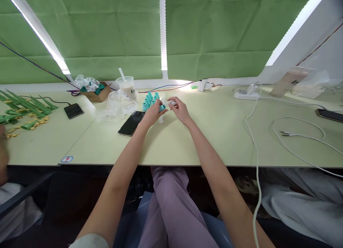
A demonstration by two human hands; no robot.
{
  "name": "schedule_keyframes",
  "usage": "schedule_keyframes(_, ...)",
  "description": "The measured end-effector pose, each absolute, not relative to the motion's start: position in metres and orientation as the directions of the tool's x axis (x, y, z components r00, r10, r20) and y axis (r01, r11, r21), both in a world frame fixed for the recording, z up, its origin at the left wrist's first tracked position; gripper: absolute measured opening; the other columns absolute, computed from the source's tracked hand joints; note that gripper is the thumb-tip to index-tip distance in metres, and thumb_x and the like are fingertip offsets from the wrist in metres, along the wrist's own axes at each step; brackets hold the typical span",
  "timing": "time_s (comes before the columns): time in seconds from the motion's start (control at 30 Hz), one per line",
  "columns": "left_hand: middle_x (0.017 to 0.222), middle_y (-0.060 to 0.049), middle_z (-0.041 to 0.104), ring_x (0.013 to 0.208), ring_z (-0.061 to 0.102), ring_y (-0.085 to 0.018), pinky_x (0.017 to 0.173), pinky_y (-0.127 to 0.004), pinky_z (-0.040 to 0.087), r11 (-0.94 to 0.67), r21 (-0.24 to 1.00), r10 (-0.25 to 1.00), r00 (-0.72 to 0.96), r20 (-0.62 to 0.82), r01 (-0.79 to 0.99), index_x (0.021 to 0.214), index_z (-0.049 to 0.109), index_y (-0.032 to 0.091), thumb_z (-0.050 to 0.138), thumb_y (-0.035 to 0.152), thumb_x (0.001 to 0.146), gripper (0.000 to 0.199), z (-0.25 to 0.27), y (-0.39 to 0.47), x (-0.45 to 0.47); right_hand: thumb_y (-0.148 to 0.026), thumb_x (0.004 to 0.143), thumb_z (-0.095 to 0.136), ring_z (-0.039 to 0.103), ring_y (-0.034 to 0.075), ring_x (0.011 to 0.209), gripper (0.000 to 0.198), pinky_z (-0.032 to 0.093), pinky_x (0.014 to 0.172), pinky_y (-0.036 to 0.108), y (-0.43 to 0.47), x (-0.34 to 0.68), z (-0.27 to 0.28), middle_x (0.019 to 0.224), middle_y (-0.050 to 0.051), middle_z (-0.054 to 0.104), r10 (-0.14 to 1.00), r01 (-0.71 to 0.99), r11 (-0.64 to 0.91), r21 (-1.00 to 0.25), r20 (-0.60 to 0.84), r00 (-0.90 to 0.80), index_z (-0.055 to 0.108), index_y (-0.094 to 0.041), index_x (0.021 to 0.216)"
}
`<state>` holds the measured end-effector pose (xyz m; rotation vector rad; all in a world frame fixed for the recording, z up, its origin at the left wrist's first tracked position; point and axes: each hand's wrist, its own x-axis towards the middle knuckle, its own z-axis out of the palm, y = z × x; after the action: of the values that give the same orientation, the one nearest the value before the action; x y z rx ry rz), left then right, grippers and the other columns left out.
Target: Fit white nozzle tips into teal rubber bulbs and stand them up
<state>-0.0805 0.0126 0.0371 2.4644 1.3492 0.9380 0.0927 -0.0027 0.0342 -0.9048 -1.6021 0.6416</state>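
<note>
In the head view my left hand point(153, 114) is closed around a teal hollow tube-like piece point(162, 107) whose open end faces right. Just beside it, the fingers of my right hand point(180, 109) pinch a small white, translucent piece point(173, 103) close to that end. Whether the two pieces touch, I cannot tell. Several more teal pieces point(147, 102) stand grouped behind my left hand. A small whitish part point(161, 119) shows on the table below my fingers.
Left of my hands lie a black phone point(132, 123), a crumpled clear bag point(118, 106), a drink cup point(128, 88) and a cardboard box point(97, 94). Green pieces point(29, 110) spread at far left near another person's arm. A power strip point(247, 94) and white cables lie right.
</note>
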Motion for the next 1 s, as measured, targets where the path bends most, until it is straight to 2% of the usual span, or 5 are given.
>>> schedule_keyframes(0.17,0.090,-0.007,0.060,0.085,0.062,-0.027,0.074,-0.033,0.041,-0.542,0.414,0.823,0.362,0.437,0.732,0.102,0.049,0.021,0.061,0.041,0.085,0.029,0.041,0.012,-0.080,-0.048,0.083,0.055,0.059,0.015,0.083,0.030,0.048,0.071,0.025,-0.002,0.095,0.034,0.102,0.004,0.067,0.813,0.261,0.577,-0.774,0.574,-0.094,0.067,-0.022,0.093)
schedule_keyframes(0.33,0.085,-0.005,0.063,0.081,0.062,-0.025,0.073,-0.032,0.040,-0.532,0.410,0.820,0.330,0.467,0.741,0.099,0.056,0.021,0.064,0.045,0.081,0.031,0.043,0.013,-0.081,-0.046,0.073,0.068,0.060,0.016,0.077,0.028,0.050,0.074,0.030,-0.002,0.101,0.036,0.094,0.004,0.069,0.833,0.292,0.547,-0.784,0.544,-0.100,0.072,-0.023,0.089)
schedule_keyframes(0.53,0.090,-0.009,0.069,0.085,0.062,-0.026,0.075,-0.033,0.038,-0.536,0.355,0.810,0.348,0.472,0.766,0.091,0.068,0.020,0.065,0.047,0.080,0.030,0.038,0.014,-0.078,-0.033,0.069,0.070,0.056,0.011,0.056,0.020,0.051,0.067,0.029,0.003,0.104,0.029,0.077,0.001,0.068,0.867,0.265,0.495,-0.828,0.492,-0.080,0.074,-0.021,0.084)
schedule_keyframes(0.8,0.090,-0.010,0.070,0.087,0.062,-0.028,0.077,-0.034,0.038,-0.523,0.417,0.828,0.327,0.456,0.743,0.089,0.070,0.021,0.062,0.053,0.080,0.034,0.033,0.015,-0.071,-0.034,0.065,0.072,0.055,0.009,0.050,0.025,0.051,0.059,0.027,0.005,0.110,0.025,0.070,0.000,0.067,0.905,0.190,0.424,-0.885,0.415,-0.091,0.075,-0.017,0.083)
schedule_keyframes(1.0,0.084,-0.011,0.068,0.087,0.061,-0.032,0.076,-0.035,0.036,-0.540,0.399,0.824,0.369,0.430,0.741,0.082,0.069,0.020,0.066,0.050,0.079,0.031,0.033,0.012,-0.070,-0.029,0.064,0.074,0.054,0.010,0.048,0.020,0.050,0.057,0.027,0.002,0.113,0.030,0.063,-0.001,0.065,0.911,0.248,0.411,-0.877,0.388,-0.140,0.076,-0.016,0.079)
